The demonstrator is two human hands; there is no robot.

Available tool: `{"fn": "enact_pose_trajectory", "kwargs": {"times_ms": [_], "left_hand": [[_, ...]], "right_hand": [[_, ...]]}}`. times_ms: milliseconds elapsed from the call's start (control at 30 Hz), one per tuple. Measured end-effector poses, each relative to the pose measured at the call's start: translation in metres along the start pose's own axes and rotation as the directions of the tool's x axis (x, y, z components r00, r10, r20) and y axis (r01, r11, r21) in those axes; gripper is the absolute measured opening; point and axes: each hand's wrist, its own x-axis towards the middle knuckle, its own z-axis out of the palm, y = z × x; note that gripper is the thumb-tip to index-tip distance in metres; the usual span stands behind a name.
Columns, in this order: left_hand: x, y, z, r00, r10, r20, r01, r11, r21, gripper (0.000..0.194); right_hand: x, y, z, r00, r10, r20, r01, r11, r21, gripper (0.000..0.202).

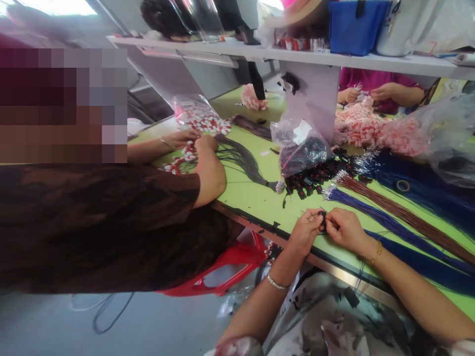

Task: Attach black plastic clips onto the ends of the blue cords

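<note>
Over the near edge of the green table, my left hand pinches a small black connector. My right hand closes its fingers at the connector's other side; the thin piece between those fingertips is too small to make out. Just beyond lie a pile of black connectors, a bundle of blue wires and a bundle of brown wires with silvery tips. Dark blue wires run beneath my right forearm.
At left, a co-worker's hands hold red-and-white parts beside grey wires. A plastic bag stands behind the pile. Across the table, another person handles pink parts. A shelf spans above; a red stool stands below.
</note>
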Motion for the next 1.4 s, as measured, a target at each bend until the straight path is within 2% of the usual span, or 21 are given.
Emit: {"fn": "enact_pose_trajectory", "kwargs": {"times_ms": [167,300,367,467,500,600,700,867,1033,1233,1300,1400], "left_hand": [[0.003,-0.003,0.002,0.998,0.012,-0.054,-0.012,1.0,0.0,0.034],[0.001,-0.009,0.007,0.991,0.089,-0.1,-0.08,0.993,0.091,0.032],[0.001,-0.01,0.009,0.989,0.104,-0.104,-0.091,0.988,0.123,0.03],[0.005,-0.007,0.014,0.991,0.1,-0.09,-0.092,0.992,0.09,0.031],[0.008,-0.005,0.015,0.991,0.101,-0.082,-0.096,0.993,0.069,0.031],[0.016,-0.004,0.018,0.995,0.086,-0.049,-0.086,0.996,0.015,0.033],[0.023,-0.008,0.017,0.999,0.043,-0.025,-0.044,0.999,-0.005,0.033],[0.024,-0.012,0.013,1.0,0.024,0.006,-0.024,1.0,-0.003,0.033],[0.021,-0.011,0.012,1.0,0.019,-0.006,-0.019,1.0,-0.002,0.03],[0.021,-0.011,0.013,1.0,0.009,-0.002,-0.009,1.0,-0.007,0.031],[0.021,-0.011,0.013,1.0,0.008,-0.001,-0.008,1.0,-0.004,0.031],[0.021,-0.012,0.012,1.0,0.012,0.013,-0.012,1.0,0.004,0.03]], "right_hand": [[-0.001,0.001,0.005,0.998,0.068,0.019,-0.068,0.997,0.043,0.014],[-0.005,-0.002,0.011,0.993,0.12,0.006,-0.12,0.991,-0.067,0.016],[-0.002,0.003,0.006,0.992,0.118,0.032,-0.116,0.991,-0.074,0.017],[0.009,0.023,-0.014,0.991,0.127,0.041,-0.127,0.992,-0.005,0.022],[0.014,0.032,-0.021,0.985,0.171,-0.005,-0.171,0.985,-0.029,0.023],[0.025,0.058,-0.035,0.939,0.339,-0.05,-0.341,0.906,-0.253,0.012],[0.027,0.073,-0.034,0.913,0.406,0.028,-0.378,0.871,-0.313,0.008],[0.022,0.076,-0.026,0.921,0.388,0.041,-0.358,0.882,-0.307,0.009],[0.022,0.079,-0.029,0.919,0.386,0.079,-0.347,0.887,-0.305,0.014],[0.022,0.07,-0.035,0.976,0.217,0.017,-0.182,0.856,-0.483,0.015],[0.026,0.067,-0.034,0.969,0.248,0.002,-0.224,0.875,-0.429,0.014],[0.037,0.064,-0.028,0.951,0.308,-0.005,-0.303,0.935,-0.183,0.013]]}}
